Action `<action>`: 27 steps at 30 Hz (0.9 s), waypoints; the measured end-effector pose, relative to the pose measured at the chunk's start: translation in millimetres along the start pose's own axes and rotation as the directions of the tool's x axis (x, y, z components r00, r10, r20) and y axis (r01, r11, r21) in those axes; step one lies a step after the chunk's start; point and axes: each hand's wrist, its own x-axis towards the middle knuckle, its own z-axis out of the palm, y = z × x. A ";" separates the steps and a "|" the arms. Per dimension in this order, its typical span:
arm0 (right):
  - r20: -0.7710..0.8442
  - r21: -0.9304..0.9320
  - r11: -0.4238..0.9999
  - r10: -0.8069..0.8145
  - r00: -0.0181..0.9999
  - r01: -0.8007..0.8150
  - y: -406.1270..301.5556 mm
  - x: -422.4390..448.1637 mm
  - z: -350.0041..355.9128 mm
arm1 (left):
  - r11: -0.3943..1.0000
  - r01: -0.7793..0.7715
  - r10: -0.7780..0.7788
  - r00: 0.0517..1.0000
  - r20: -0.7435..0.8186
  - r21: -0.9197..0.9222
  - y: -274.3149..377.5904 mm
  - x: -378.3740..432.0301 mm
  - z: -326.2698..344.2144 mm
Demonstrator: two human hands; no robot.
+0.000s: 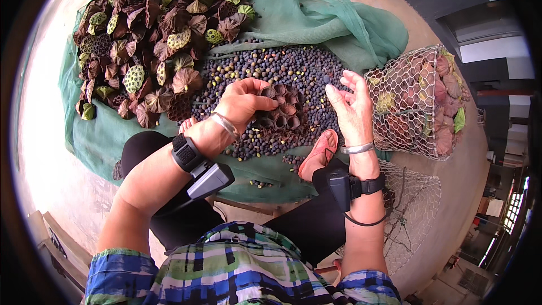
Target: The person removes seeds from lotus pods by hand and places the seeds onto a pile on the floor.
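My left hand [247,103] grips the edge of a dark brown dried lotus seed pod [286,108], whose pitted face is turned up. To its right, my right hand [350,95] is raised apart from the pod with its fingers parted. A dark round lotus seed [326,79] shows beside the thumb tip; whether the thumb touches it I cannot tell. Beneath both hands spreads a layer of loose dark lotus seeds [262,61], with some green ones among them, on a green mesh net [296,17].
A heap of brown and green lotus pods [148,42] lies at the upper left. On the right, a wire-mesh basket [402,106] full of pods lies on its side, with another piece of wire mesh [417,212] below it. My sandalled foot [319,154] is among the seeds.
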 end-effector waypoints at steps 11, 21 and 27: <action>0.319 0.502 0.819 0.124 0.940 -0.279 -2.7 2.1 -7.0 | 0.992 -0.067 0.068 0.998 -0.011 0.106 31.3 5.9 5.5; -0.549 0.696 -0.602 -0.093 0.831 0.392 49.2 -72.2 -182.7 | 0.994 -0.037 0.026 0.994 0.105 0.101 35.8 14.8 -18.5; -0.155 0.902 -0.401 0.047 0.987 0.161 76.0 -85.8 -156.3 | 0.995 0.010 -0.017 0.998 0.068 0.102 24.6 7.9 2.3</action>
